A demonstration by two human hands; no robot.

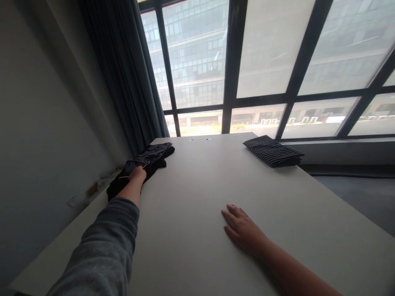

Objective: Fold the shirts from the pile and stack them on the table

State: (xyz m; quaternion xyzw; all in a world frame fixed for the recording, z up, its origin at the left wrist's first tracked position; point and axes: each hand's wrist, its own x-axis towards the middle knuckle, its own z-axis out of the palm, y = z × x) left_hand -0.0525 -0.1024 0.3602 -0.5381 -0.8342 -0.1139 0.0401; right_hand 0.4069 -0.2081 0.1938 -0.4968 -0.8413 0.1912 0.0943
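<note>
At the table's left edge lies a heap of dark clothing (151, 154), black and dark grey. My left hand (138, 174) reaches out to it, fingers closed around a thin pale clothes hanger (146, 165) whose ends stick out on both sides of the fist. Whether the hand also grips some of the cloth cannot be made out. My right hand (243, 230) rests palm down on the white table (191, 197), fingers stretched and a little apart, holding nothing.
A folded black cloth with white stripes (273, 151) lies at the table's far right edge. Two small round fittings (208, 139) sit near the far end. A dark curtain (123, 74) and wall stand to the left, with large windows (197, 61) beyond the table.
</note>
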